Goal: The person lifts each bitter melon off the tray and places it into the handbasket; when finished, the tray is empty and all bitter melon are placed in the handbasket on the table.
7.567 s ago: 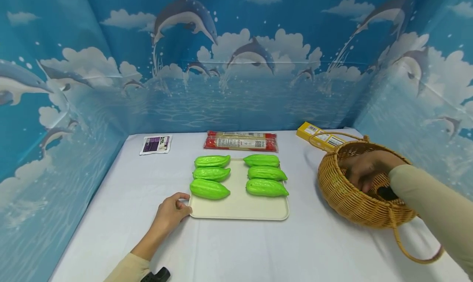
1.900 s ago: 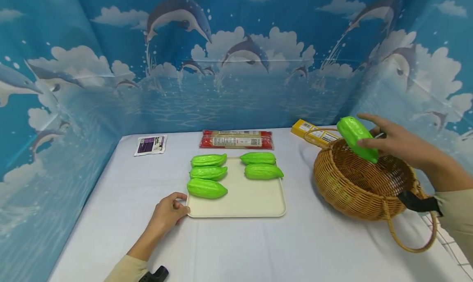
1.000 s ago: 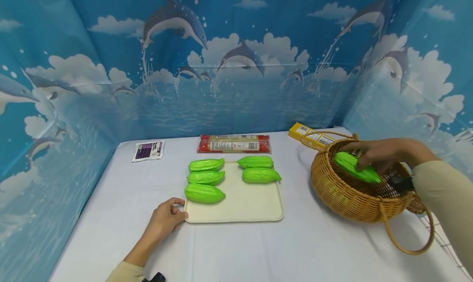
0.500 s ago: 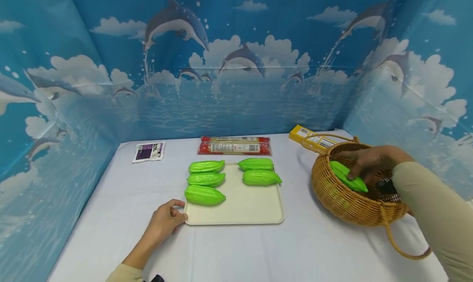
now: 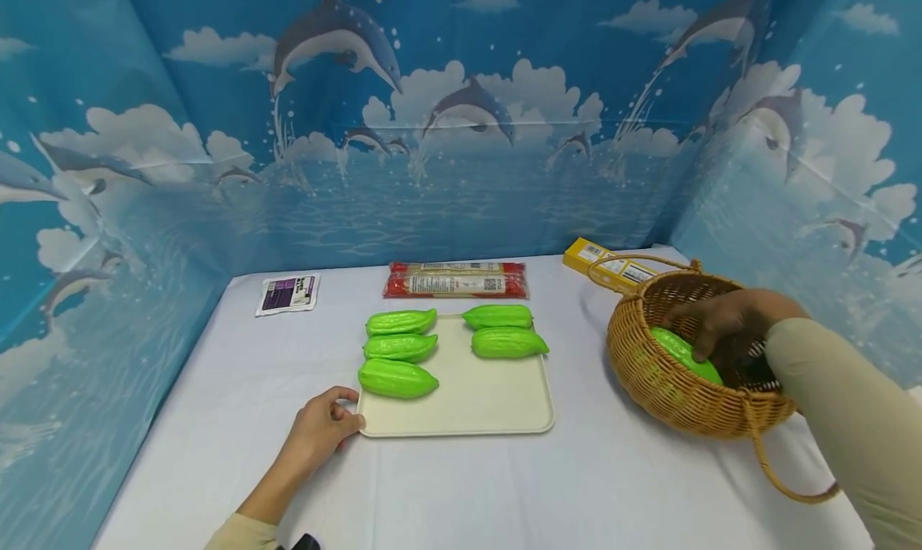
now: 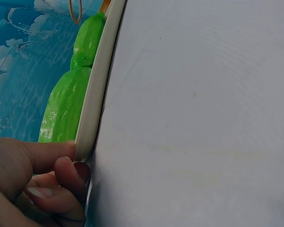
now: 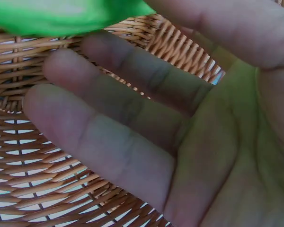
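Note:
In the head view, my left hand (image 5: 320, 428) grips the near left corner of a cream tray (image 5: 483, 402); the left wrist view shows thumb and fingertips at the tray's rim (image 6: 91, 116). Three bright green ridged bitter melons (image 5: 398, 378) lie on the tray's left side, two more bitter melons (image 5: 509, 343) on its far right. My right hand (image 5: 738, 319) is inside a round wicker basket (image 5: 670, 390). There, one bitter melon (image 5: 683, 351) lies low against the near wall. The right wrist view shows extended fingers (image 7: 104, 137) below that bitter melon (image 7: 61, 16), with the thumb close to it.
Behind the tray lie red-and-clear packets (image 5: 456, 281). A purple and white sachet (image 5: 288, 294) is at the back left. A yellow box (image 5: 608, 266) sits behind the basket, whose looped handle (image 5: 792, 494) droops over the near side. Dolphin-print curtains (image 5: 454, 190) enclose the table.
My right hand has carried a bitter melon from the tray's right side into the basket, lowered it, and loosened its fingers. My left hand keeps its hold on the tray corner.

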The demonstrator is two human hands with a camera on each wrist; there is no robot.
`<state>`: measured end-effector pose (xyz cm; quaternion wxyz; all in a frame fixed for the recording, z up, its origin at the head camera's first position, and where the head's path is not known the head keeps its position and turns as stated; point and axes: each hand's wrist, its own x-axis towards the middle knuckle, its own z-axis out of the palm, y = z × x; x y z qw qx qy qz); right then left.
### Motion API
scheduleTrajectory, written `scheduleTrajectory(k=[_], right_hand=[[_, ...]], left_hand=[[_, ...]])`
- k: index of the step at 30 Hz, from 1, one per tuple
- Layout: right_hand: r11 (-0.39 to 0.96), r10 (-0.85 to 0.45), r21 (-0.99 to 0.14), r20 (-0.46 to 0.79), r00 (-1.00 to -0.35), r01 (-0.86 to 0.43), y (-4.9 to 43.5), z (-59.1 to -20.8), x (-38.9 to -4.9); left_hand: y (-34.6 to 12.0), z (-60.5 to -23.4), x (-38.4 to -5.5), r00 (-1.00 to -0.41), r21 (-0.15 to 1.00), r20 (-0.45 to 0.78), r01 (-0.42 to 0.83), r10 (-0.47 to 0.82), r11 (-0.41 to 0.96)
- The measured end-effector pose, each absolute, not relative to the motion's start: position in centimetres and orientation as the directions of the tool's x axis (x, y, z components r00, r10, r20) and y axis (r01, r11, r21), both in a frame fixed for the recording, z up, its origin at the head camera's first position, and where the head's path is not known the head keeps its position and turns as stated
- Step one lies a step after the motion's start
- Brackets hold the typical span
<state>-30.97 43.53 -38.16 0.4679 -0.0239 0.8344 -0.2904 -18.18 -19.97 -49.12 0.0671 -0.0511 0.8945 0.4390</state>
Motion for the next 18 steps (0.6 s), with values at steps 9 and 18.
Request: scheduleTrajectory(k=[9,18], right_hand=[[0.8,-0.361,-0.592,-0.605,-0.71,0.099,44.2,-34.1,-29.4],[0.667,-0.203,-0.713,0.107,-0.973,-0.217,39.3,-30.4,-22.6]], left_hand=[[-19.8,-48.8,-18.3,-0.985,0.777,-0.172,-0.152,-0.025,0.611],[-19.7,-48.9,-18.2,-0.984,0.771,-0.175,-0.154,-0.026,0.618]])
